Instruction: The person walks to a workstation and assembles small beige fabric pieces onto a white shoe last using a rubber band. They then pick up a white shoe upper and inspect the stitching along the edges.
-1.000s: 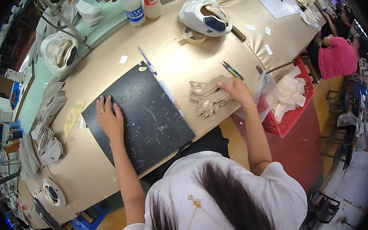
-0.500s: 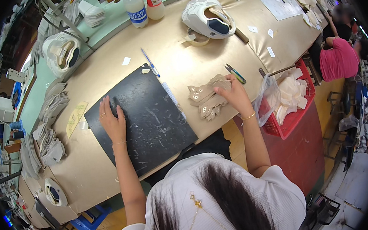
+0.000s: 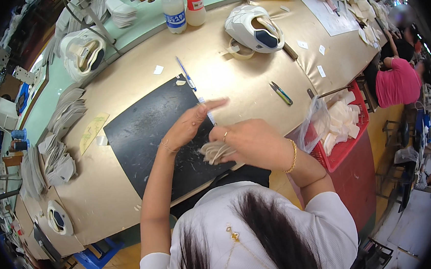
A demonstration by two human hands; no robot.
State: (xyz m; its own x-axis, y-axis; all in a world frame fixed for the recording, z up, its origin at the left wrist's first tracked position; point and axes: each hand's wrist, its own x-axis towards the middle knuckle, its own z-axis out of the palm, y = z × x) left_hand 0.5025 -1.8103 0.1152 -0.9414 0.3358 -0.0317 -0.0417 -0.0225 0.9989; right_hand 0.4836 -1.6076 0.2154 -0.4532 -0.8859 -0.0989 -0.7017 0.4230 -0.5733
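My right hand [image 3: 252,140] is closed around a bundle of beige cut pieces [image 3: 216,152], holding it over the right part of the black cutting mat [image 3: 147,120]. The bundle shows as stacked thin layers, partly hidden by my fingers. Just beyond it, my left hand [image 3: 194,120] hovers with fingers stretched toward the right, holding nothing; its fingertips are a little blurred. A blue and white pen [image 3: 186,73] lies past the far corner of the mat. To the right on the gold tabletop are thread snips [image 3: 280,93] with dark blades.
A red basket [image 3: 348,156] of cream pieces and a plastic bag stands at the right. White shoe uppers [image 3: 255,28] and two bottles [image 3: 174,12] stand along the far side. Stacks of grey pieces [image 3: 65,117] line the left. A person in pink [image 3: 398,82] is beyond the basket.
My right hand has taken the beige pieces off the tabletop and brought them left over the mat. My left hand has lifted from the mat and moved right toward them.
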